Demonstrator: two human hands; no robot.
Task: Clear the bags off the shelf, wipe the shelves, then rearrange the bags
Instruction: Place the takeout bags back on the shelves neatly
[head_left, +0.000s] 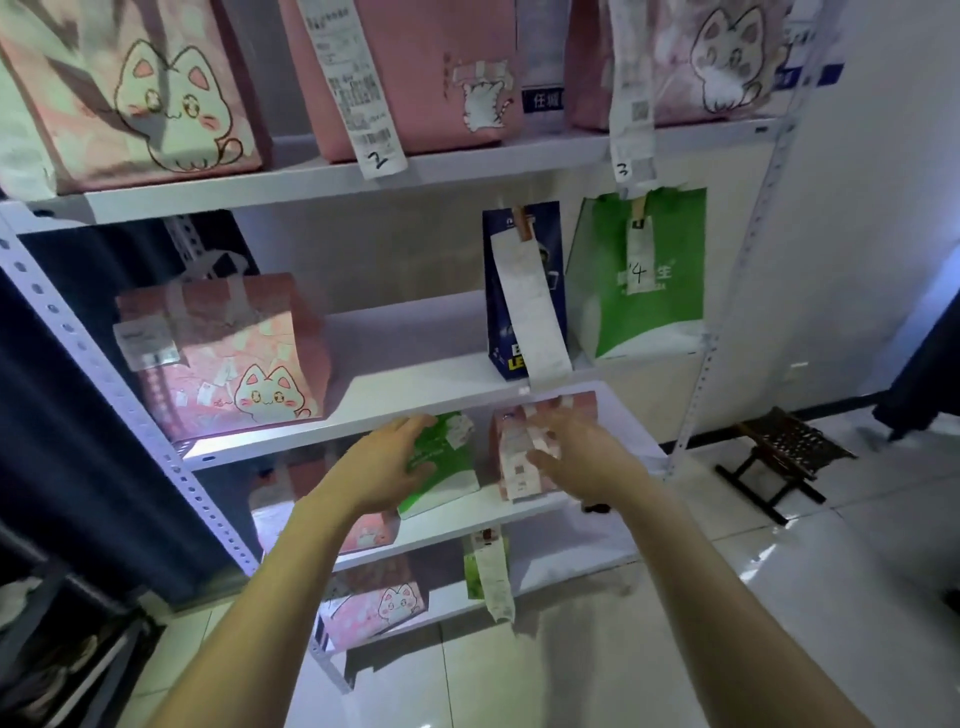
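A white metal shelf unit (311, 195) holds bags on several levels. Both my arms reach toward the third level down. My left hand (387, 465) is spread against a small green bag (447, 462), touching its left side. My right hand (584, 457) is spread at a small pink bag (519, 452) with a paper receipt on it, fingers apart and not closed round it. On the level above stand a pink cat bag (223, 353), a dark blue bag (524, 291) with a long receipt, and a green bag (641, 275) marked 4.
The top level carries three large pink cat bags (140, 93) with receipts numbered 2 and 3. Lower levels hold more pink cat bags (379, 605) and a small green bag (480, 569). A dark folding stool (784, 452) stands on the tiled floor to the right. A dark curtain hangs at the left.
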